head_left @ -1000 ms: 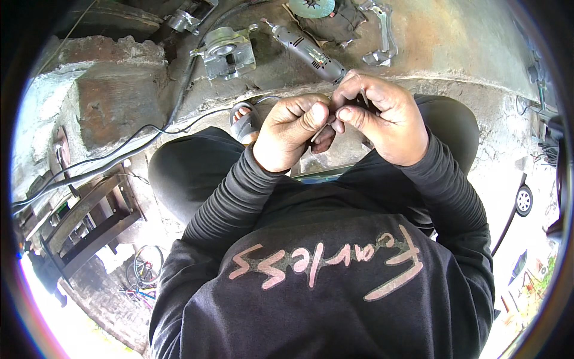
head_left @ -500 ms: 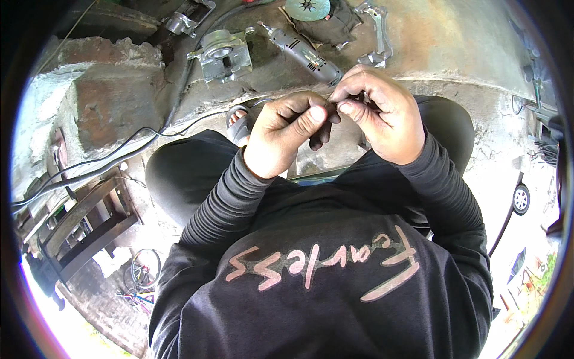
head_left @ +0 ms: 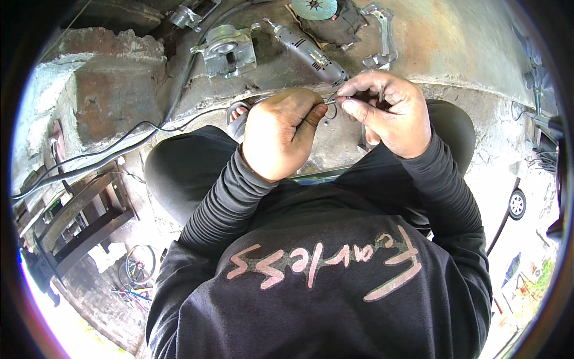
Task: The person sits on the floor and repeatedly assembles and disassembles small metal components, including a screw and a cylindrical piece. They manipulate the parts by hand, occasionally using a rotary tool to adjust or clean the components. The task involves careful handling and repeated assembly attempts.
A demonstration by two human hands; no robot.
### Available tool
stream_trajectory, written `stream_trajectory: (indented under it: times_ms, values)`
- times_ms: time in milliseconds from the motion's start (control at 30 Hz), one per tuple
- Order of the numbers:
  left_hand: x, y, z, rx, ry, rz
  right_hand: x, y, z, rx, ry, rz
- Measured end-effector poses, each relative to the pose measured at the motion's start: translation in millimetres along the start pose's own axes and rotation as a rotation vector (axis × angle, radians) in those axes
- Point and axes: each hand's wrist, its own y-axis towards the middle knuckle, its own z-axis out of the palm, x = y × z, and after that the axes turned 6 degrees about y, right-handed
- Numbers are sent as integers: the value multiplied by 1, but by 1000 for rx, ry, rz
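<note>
My hands meet just past my knees. My left hand (head_left: 280, 131) is closed, with a slim metal piece (head_left: 330, 103) poking out between thumb and fingers. A thin dark ring (head_left: 331, 113) hangs between the two hands, and the fingertips of my right hand (head_left: 388, 113) pinch at its upper end. Another short metal piece (head_left: 381, 93) sticks up from the curled fingers of my right hand; most of it is hidden. Beyond the hands lies a grey rotary tool (head_left: 311, 57), its tip pointing away to the left.
A metal brake caliper (head_left: 229, 51) stands left of the tool, with another metal part (head_left: 185, 18) behind it. A bracket (head_left: 382, 36), a dark cloth (head_left: 341, 27) and a green disc (head_left: 315, 8) lie at the far side. Black cables (head_left: 107, 157) run along the left.
My hands have drawn slightly apart. My left hand has turned over to show more of its back, and the thin ring and the slim metal piece have come into sight.
</note>
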Motion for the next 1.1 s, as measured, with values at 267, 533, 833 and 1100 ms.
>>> stream_trajectory:
  times_ms: [267, 533, 833, 1100]
  values:
    - [10, -1, 4, 38, 131, 30, -14, 3, 5, -3, -113, 35]
    - [56, -1, 9, 345, 243, 72, -61, 15, 17, 206, -470, 109]
    - [102, -7, 22, 792, 56, -54, -113, 15, 42, 339, -39, 634]
    - [131, -10, 31, 879, -16, -232, -129, 21, 59, 173, 140, 868]
